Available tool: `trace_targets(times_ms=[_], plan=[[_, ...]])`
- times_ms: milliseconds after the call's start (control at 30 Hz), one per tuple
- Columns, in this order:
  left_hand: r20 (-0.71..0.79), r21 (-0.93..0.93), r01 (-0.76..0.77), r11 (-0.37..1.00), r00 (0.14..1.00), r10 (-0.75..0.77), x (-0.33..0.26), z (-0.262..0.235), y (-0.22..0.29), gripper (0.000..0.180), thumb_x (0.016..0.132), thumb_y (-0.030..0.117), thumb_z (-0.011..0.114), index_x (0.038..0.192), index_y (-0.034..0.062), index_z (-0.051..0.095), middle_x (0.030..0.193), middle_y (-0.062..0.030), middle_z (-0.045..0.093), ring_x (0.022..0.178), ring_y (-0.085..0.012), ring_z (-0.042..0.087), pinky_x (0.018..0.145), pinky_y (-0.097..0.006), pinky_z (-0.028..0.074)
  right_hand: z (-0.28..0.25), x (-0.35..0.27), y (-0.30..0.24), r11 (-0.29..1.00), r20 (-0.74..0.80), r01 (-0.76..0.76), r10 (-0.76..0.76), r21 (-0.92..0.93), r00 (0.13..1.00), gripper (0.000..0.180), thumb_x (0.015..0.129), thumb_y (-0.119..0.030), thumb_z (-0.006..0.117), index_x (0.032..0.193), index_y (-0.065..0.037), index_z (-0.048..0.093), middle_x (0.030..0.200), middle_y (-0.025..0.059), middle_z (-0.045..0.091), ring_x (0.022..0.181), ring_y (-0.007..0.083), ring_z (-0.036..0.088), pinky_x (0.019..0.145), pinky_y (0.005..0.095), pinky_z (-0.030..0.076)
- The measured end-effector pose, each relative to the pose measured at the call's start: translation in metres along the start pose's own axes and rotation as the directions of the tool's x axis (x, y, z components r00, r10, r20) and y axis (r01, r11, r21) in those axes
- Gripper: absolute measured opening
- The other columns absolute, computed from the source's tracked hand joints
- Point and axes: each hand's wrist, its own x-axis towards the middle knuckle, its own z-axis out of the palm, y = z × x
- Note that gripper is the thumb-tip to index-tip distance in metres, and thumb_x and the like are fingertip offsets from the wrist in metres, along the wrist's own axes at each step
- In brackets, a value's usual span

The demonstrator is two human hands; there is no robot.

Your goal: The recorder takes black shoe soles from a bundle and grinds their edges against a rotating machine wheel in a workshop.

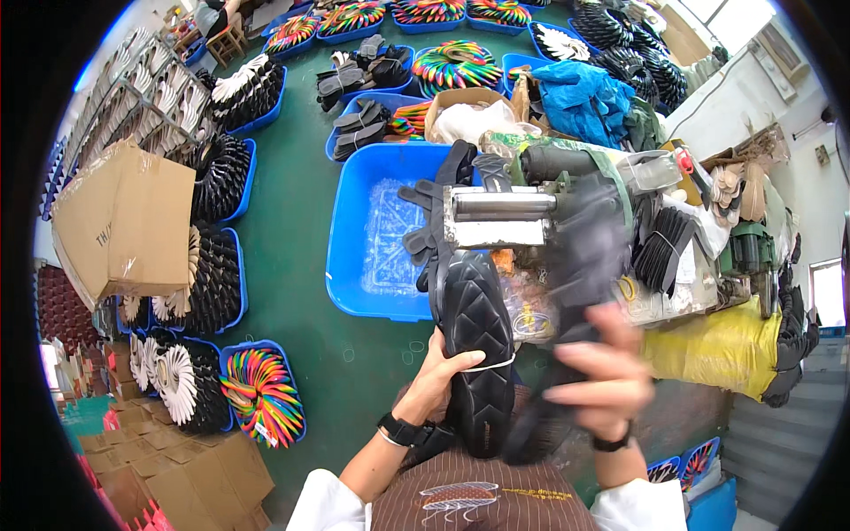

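My left hand grips a black shoe sole with a diamond tread pattern, held upright so its toe end reaches up to the metal machine. My right hand is blurred with motion and holds a second black sole just to the right of the first. Several more black soles hang on the left side of the machine. Both wrists wear dark bands.
A large blue tub lined with clear plastic sits on the green floor left of the machine. Blue bins with fanned black, white and rainbow soles ring the floor. A cardboard box stands at left; a yellow sack lies at right.
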Motion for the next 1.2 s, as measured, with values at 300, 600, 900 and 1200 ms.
trace_targets(times_ms=[300,600,900,1200], plan=[[0.293,-0.25,-0.087,0.964,0.942,0.161,0.003,-0.014,-0.039,0.091,0.088,0.056,0.057,0.148,0.0014,0.017,0.144,-0.0114,0.036,0.133,-0.0235,0.036,0.111,-0.038,0.029,0.049,-0.071,-0.005,0.901,0.076,-0.352,0.344,0.255,0.936,0.039,0.062,0.014,0.053,0.083,-0.01,0.075,0.12,0.01,0.065,0.13,0.0384,0.044,0.105,0.0422,0.04],[0.311,0.222,-0.21,0.952,0.941,0.135,0.018,0.045,-0.04,0.123,0.069,0.029,0.08,0.144,-0.0081,-0.01,0.146,-0.0214,0.02,0.138,-0.0294,0.023,0.114,-0.039,0.02,0.038,-0.116,0.005,0.613,-0.347,-0.223,0.669,0.758,0.657,0.046,0.086,-0.001,0.059,0.131,0.004,0.046,0.143,0.0235,0.04,0.133,0.0365,0.04,0.109,0.0466,0.032],[0.483,0.435,-0.088,0.896,0.863,-0.149,0.053,0.096,-0.091,0.117,0.074,0.038,0.078,0.146,-0.0049,-0.004,0.147,-0.0228,0.025,0.138,-0.0282,0.027,0.114,-0.04,0.021,-0.029,-0.139,0.057,0.289,0.142,-0.552,0.78,0.782,0.61,0.12,0.063,-0.015,0.087,0.149,0.002,0.005,0.15,0.0161,0.027,0.137,0.0218,0.029,0.113,0.0351,0.022],[0.71,0.673,-0.64,0.371,0.699,-0.083,0.158,0.345,-0.126,0.082,0.076,0.034,0.075,0.14,-0.0025,0.038,0.145,-0.0198,0.036,0.138,-0.0343,0.03,0.113,-0.044,0.024,-0.218,-0.24,0.214,0.587,-0.543,-0.557,0.797,0.588,0.265,0.107,0.059,-0.015,0.087,0.143,0.004,0.025,0.138,0.0161,0.042,0.126,0.0252,0.044,0.107,0.0368,0.034]])
